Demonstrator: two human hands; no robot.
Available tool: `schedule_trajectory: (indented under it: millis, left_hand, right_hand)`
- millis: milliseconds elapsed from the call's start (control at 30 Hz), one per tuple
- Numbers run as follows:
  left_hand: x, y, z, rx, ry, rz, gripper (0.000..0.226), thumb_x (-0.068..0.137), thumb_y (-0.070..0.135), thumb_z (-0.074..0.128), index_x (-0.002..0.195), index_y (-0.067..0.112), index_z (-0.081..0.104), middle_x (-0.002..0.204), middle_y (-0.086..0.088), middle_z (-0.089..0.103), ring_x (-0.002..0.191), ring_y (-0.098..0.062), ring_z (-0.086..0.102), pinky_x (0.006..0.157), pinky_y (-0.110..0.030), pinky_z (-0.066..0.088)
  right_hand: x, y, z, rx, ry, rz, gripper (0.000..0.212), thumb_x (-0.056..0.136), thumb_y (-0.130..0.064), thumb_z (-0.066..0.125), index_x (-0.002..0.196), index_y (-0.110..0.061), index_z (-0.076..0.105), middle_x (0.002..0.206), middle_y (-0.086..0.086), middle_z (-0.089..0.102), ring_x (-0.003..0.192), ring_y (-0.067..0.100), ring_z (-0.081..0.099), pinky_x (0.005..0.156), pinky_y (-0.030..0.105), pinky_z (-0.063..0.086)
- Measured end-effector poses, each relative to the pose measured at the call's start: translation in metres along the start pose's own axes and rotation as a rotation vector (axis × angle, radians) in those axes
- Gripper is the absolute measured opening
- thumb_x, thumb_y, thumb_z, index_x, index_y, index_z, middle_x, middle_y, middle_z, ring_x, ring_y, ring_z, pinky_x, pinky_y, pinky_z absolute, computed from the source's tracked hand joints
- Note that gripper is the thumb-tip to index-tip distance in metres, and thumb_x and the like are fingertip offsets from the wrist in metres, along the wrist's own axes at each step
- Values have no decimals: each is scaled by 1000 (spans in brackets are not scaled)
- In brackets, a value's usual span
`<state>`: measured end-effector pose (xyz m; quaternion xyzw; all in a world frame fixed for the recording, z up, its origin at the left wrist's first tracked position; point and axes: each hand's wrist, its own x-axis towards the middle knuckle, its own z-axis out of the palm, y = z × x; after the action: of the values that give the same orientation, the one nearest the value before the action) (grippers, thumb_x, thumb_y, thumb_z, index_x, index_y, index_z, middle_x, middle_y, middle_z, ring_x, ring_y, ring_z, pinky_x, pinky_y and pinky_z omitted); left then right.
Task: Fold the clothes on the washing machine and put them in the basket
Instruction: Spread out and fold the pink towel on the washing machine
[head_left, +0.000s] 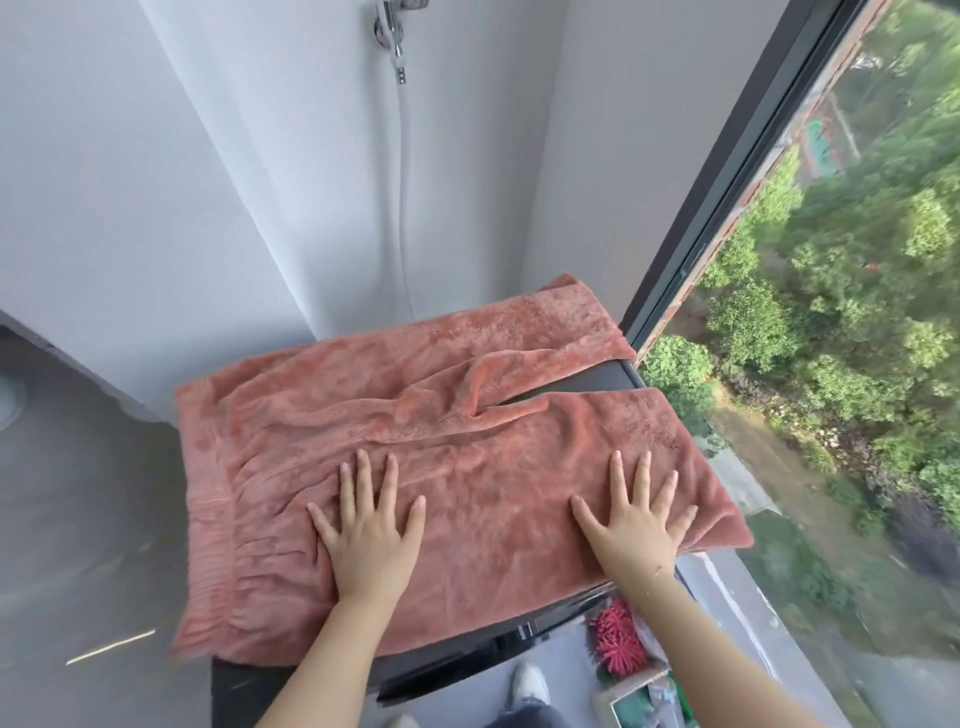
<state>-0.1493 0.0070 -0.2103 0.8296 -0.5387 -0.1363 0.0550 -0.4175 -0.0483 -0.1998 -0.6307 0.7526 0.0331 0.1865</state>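
1. A salmon-pink towel (415, 415) lies spread over the top of the washer (597, 379), covering nearly all of it.
2. The towel is doubled over: a near layer lies toward the person and a far layer toward the wall, with a gap on the right where the washer's dark top shows between them.
3. A raised crease sits near the middle of the towel, just left of that gap; finer wrinkles run along its left side, where the edge hangs off the washer.
4. The left hand (369, 535) lies flat on the near layer, left of centre, palm down, fingers straight and fanned wide, holding nothing.
5. The right hand (636, 525) lies flat the same way near the towel's right edge, fingers spread and straight, gripping nothing.
6. The two hands are well apart, both on the near half of the towel, with bare forearms reaching in from below.
7. Behind the washer a tap (389, 26) sticks out of the white wall, and a pale hose (402, 208) drops from it down behind the towel.
8. To the right a dark-framed window (727, 171) looks out over green trees far below.
9. On the floor to the right of the washer, just below the right forearm, stands a bin (639, 691) of odds and ends, a spiky red thing (615, 642) on top.
10. A white shoe (530, 680) shows on the floor by the washer's front.
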Motion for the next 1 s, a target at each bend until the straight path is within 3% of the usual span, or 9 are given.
schedule_trajectory:
  millis: [100, 267, 433, 533, 700, 800, 867, 933, 1000]
  left_hand:
    - [-3, -20, -16, -20, -55, 38, 65, 95, 57, 34, 152, 36, 12, 157, 3, -20, 147, -17, -14, 116, -54, -7]
    - [-32, -75, -39, -104, 182, -319, 70, 85, 43, 64, 146, 23, 36, 159, -13, 15, 147, -31, 4, 112, -63, 2]
    - [-51, -114, -46, -447, 253, -626, 64, 80, 33, 74, 127, -2, 49, 125, -29, 51, 111, -46, 50, 90, -55, 40]
    - [-56, -130, -53, -572, 346, -542, 41, 81, 22, 75, 107, -4, 57, 109, -24, 57, 100, -40, 56, 81, -43, 42]
    - [-51, -148, -83, -737, 459, -351, 24, 83, 12, 72, 101, 1, 60, 96, -9, 58, 87, -23, 52, 76, -31, 37]
    - [-54, -173, -86, -736, 468, -383, 24, 80, 9, 74, 98, 0, 61, 93, -13, 61, 85, -26, 53, 73, -34, 38]
    - [-57, -182, -76, -684, 327, -452, 29, 80, 7, 73, 101, -5, 59, 95, -21, 60, 88, -33, 55, 73, -37, 37]
    - [-61, -178, -69, -543, 239, -506, 34, 80, 6, 72, 109, -6, 58, 108, -29, 58, 101, -44, 54, 83, -46, 40]
    - [-63, -160, -70, -447, 363, -429, 41, 75, -5, 69, 114, 0, 60, 120, -24, 55, 111, -45, 48, 94, -52, 38]
  right_hand:
    - [23, -14, -16, 15, -67, 25, 79, 90, -69, 28, 152, -35, -6, 160, -1, -18, 145, 33, -22, 112, 57, -16]
    - [-10, -68, -19, 17, 196, -131, 51, 90, -24, 48, 141, -25, 41, 156, 6, 24, 144, 27, 15, 116, 45, 8]
    - [-97, -135, 38, 151, 150, -438, 28, 78, -20, 56, 104, -18, 68, 105, 4, 57, 100, 29, 53, 83, 39, 41]
    - [-116, -140, 59, 159, 81, -467, 40, 78, -32, 47, 112, -21, 66, 105, 1, 55, 98, 27, 54, 82, 37, 42]
    - [-116, -133, 54, 166, 124, -450, 59, 87, -53, 27, 129, -27, 59, 130, -2, 53, 125, 23, 43, 108, 39, 27]
    - [-117, -123, 52, 235, 72, -271, 42, 100, -38, 34, 142, -37, 43, 158, -4, 22, 147, 18, 7, 118, 44, -5]
    - [-120, -116, 56, 200, 7, -266, 46, 102, -33, 34, 148, -39, 30, 162, -5, 4, 148, 15, -9, 115, 45, -14]
    - [-122, -111, 59, 218, 7, -304, 49, 100, -27, 41, 148, -32, 33, 161, -3, 6, 149, 17, -5, 116, 43, -11]
    - [-124, -106, 54, 412, 81, -255, 41, 96, -16, 49, 136, -21, 51, 155, 1, 28, 145, 19, 17, 118, 38, 6]
